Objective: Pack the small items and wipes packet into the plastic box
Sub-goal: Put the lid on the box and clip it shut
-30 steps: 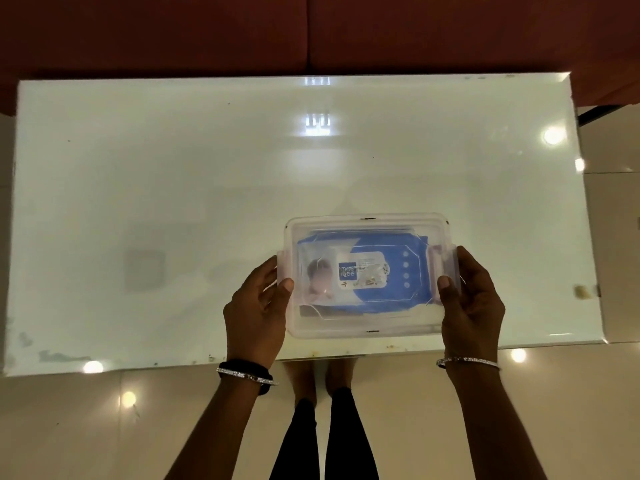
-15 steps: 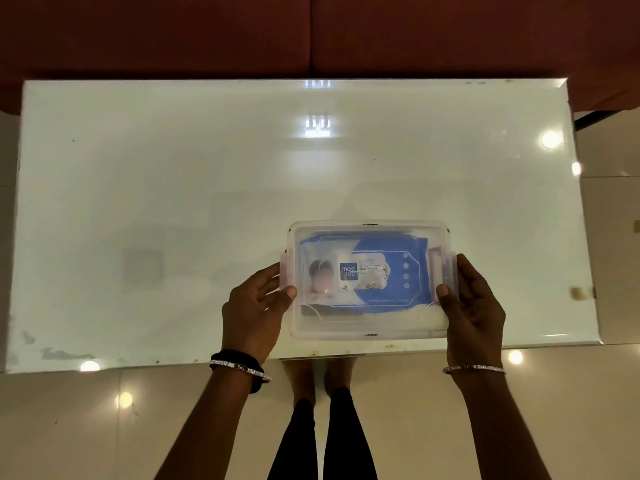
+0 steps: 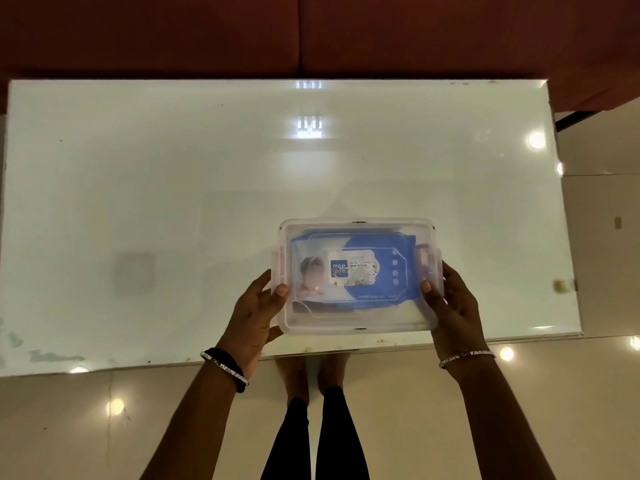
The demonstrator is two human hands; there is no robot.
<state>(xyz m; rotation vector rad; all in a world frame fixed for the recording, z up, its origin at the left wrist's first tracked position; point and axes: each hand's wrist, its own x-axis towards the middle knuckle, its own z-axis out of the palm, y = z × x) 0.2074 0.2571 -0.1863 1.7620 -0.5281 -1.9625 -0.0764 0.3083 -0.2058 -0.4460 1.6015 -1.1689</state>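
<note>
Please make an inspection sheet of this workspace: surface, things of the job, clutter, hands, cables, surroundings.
Surface: glossy white table, some marks near its front edge.
Job's things: plastic box with lid on, near the front edge; wipes packet inside. Small items not discernible.
Clutter: nothing seen.
Hands: left hand and right hand hold the box's two short ends.
Cables: nothing seen.
Surroundings: red sofa behind, tiled floor.

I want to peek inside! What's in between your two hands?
In the head view, the clear plastic box sits between the left hand and right hand, lid on, with the blue wipes packet inside.
</note>
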